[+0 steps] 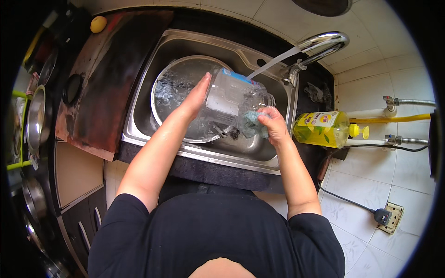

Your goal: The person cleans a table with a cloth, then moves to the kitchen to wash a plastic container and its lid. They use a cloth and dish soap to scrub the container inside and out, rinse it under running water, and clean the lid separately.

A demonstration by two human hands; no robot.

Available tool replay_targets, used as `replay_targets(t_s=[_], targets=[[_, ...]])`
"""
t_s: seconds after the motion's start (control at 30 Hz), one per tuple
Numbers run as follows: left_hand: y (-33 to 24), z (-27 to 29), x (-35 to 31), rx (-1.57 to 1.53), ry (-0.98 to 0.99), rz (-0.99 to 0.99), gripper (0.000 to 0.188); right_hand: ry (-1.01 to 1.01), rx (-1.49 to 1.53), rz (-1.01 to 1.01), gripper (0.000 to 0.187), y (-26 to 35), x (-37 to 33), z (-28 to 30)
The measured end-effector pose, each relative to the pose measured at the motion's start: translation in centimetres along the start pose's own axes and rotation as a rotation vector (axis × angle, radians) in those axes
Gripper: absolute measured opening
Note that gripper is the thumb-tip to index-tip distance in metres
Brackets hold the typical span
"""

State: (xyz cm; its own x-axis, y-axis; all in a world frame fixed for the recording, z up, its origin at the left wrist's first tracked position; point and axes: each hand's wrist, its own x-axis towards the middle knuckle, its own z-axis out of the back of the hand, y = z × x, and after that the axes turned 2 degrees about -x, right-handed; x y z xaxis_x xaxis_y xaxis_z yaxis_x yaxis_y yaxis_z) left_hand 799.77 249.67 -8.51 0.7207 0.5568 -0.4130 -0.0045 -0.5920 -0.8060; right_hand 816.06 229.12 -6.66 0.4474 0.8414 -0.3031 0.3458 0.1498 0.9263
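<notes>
A large clear plastic jar (223, 99) with a blue strip of label is held sideways over the sink, its narrower end to the right. My left hand (198, 96) lies flat against the jar's left end, fingers stretched out. Near the narrower end, my right hand (273, 125) is closed on a grey-green cleaning cloth (253, 123) pressed to the jar. Whether some right fingers also grip the jar is hidden. Water runs from the chrome faucet (324, 41) onto the jar's upper side. Below it, a round metal basin (162, 76) holds water with bubbles.
The steel sink (208, 153) surrounds the basin. A yellow dish soap bottle (320, 129) lies at the right by hoses and a cable. At the left is a dark wooden board (109, 69), with a yellow round fruit (98, 24) at its far corner and metal pans (38, 118) beyond.
</notes>
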Motion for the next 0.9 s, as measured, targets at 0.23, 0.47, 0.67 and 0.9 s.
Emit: replay_targets(t_s=[0.23,0.47,0.67,0.9], targets=[[-3.3,-3.7,-0.3,0.024,0.089,0.078,0.064,-0.145,0.036,0.160,0.019,0.7,-2.5,-0.7],[-1.5,-4.8,2.7,0.137,0.198,-0.151,0.048,-0.204,-0.067,0.319,0.020,-0.1,-3.3,-1.3],[-0.5,-4.3,2.2,0.156,0.116,0.226,0.052,-0.120,0.119,0.274,0.016,0.8,-3.8,0.4],[1.9,-1.5,1.9,-0.394,0.332,0.272,0.054,-0.327,-0.110,0.237,0.050,-4.8,-1.2,3.6]])
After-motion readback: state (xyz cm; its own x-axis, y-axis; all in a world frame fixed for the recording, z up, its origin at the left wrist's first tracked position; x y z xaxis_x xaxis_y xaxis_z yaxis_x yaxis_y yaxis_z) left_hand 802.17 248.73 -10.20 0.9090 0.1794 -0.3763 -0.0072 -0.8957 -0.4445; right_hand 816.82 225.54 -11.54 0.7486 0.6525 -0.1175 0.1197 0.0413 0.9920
